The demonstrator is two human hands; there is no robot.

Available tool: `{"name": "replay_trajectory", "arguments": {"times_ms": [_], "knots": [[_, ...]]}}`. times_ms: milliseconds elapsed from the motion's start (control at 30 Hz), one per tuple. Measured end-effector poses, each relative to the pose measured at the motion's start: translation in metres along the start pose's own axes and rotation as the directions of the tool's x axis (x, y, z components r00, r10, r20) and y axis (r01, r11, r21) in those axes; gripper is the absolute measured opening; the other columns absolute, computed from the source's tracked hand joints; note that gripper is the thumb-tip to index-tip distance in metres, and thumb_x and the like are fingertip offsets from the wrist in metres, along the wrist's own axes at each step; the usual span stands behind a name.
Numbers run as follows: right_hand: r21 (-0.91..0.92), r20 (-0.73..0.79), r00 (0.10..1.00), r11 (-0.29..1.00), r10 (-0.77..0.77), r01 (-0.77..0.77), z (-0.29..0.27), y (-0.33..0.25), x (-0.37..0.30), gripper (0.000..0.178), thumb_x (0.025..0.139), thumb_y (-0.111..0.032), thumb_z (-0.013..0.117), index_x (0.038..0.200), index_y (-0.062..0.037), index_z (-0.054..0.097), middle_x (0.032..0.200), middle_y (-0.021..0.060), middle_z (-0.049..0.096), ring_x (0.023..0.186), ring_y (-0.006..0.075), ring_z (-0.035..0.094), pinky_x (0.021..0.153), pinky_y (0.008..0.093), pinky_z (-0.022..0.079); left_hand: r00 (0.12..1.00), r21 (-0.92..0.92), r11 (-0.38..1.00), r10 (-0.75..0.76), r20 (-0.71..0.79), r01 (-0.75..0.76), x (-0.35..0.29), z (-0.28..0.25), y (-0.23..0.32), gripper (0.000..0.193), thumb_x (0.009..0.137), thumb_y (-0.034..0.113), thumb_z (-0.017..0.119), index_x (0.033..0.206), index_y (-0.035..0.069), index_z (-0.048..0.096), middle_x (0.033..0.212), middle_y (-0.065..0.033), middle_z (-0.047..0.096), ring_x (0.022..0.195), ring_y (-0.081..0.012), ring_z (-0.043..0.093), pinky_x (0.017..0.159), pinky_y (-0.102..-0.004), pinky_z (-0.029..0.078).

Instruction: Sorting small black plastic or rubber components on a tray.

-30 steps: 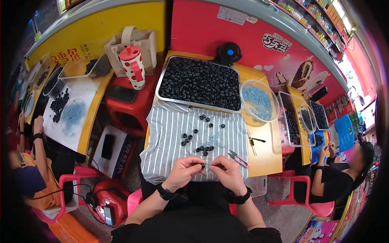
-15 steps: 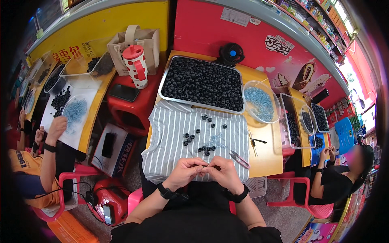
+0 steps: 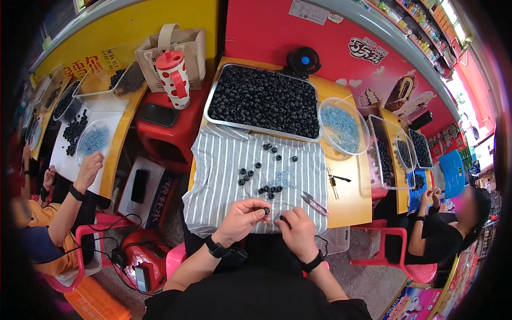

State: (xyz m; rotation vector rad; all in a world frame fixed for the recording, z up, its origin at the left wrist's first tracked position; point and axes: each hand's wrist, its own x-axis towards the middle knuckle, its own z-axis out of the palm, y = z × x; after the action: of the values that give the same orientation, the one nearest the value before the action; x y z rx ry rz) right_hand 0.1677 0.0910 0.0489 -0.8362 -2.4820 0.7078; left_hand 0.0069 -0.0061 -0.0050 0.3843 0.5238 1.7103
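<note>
A small black ring-shaped part (image 3: 267, 211) is pinched between the thumb and fingertips of my left hand (image 3: 241, 220). Close by on the right, my right hand (image 3: 300, 233) is closed with its fingertips on a small dark piece (image 3: 283, 217), apparently another such part. Both hands are over the near edge of a grey-and-white striped cloth (image 3: 213, 173). Loose black parts (image 3: 258, 165) lie scattered there, beside a thin spread of tiny clear-blue pieces (image 3: 285, 177). Pink-handled snips (image 3: 316, 204) rest on the cloth beyond my right hand.
Behind the cloth stands a metal tray (image 3: 261, 129) heaped with black parts. A clear round tub (image 3: 368, 130) of blue pieces and a slim black tool (image 3: 340, 177) are to its right. A small fan (image 3: 304, 61) stands behind. Other people work at tables on both sides.
My hands have moved apart; before, their fingertips met. A black part now shows in my left fingers. The person at left has moved a hand toward the blue pieces.
</note>
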Motion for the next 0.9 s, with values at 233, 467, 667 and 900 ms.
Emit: {"name": "replay_trajectory", "arguments": {"times_ms": [233, 467, 667, 900], "knots": [[0.352, 0.046, 0.996, 0.931, 0.08, -0.091, 0.003, -0.002, 0.002, 0.01, 0.08, -0.001, 0.069, 0.085, -0.0019, 0.061, 0.077, 0.009, 0.058, 0.071, 0.0211, 0.062, 0.059, 0.0319, 0.046, 1.0, 0.003, 1.0, -0.023, 0.003, 0.023, -0.002, 0.002, 0.004, 0.021, 0.092, 0.003, 0.06, 0.112, -0.004, 0.061, 0.1, -0.0124, 0.066, 0.089, -0.018, 0.066, 0.077, -0.0281, 0.053], [0.813, 0.097, 0.978, 0.552, 0.183, -0.184, 0.002, -0.024, 0.013, 0.009, 0.084, 0.006, 0.067, 0.088, 0.0018, 0.061, 0.083, 0.0048, 0.065, 0.075, 0.0091, 0.063, 0.066, 0.0211, 0.049, 0.999, 0.011, 0.999, -0.034, -0.028, 0.034, -0.002, 0.004, 0.005, 0.021, 0.092, 0.0, 0.059, 0.112, -0.005, 0.062, 0.1, -0.0107, 0.066, 0.088, -0.0154, 0.065, 0.079, -0.0267, 0.054], [0.817, 0.117, 0.98, 0.546, 0.158, -0.185, 0.011, -0.02, 0.015, 0.006, 0.083, 0.007, 0.067, 0.085, 0.0023, 0.063, 0.081, 0.0062, 0.065, 0.074, 0.0096, 0.063, 0.066, 0.0212, 0.049, 0.999, 0.051, 0.998, -0.031, -0.036, 0.032, -0.003, 0.006, 0.005, 0.021, 0.092, -0.002, 0.057, 0.112, -0.005, 0.063, 0.098, -0.0088, 0.066, 0.087, -0.0133, 0.064, 0.078, -0.0258, 0.053], [0.86, 0.122, 0.965, 0.462, 0.23, -0.219, 0.018, -0.017, 0.012, 0.008, 0.08, 0.006, 0.07, 0.081, 0.0018, 0.064, 0.077, 0.0046, 0.063, 0.072, 0.0095, 0.062, 0.063, 0.0217, 0.048, 0.999, 0.094, 0.995, -0.01, -0.042, 0.014, -0.003, 0.006, 0.003, 0.019, 0.091, -0.006, 0.057, 0.108, -0.006, 0.065, 0.103, -0.0084, 0.062, 0.09, -0.0138, 0.063, 0.079, -0.0252, 0.053]]}}
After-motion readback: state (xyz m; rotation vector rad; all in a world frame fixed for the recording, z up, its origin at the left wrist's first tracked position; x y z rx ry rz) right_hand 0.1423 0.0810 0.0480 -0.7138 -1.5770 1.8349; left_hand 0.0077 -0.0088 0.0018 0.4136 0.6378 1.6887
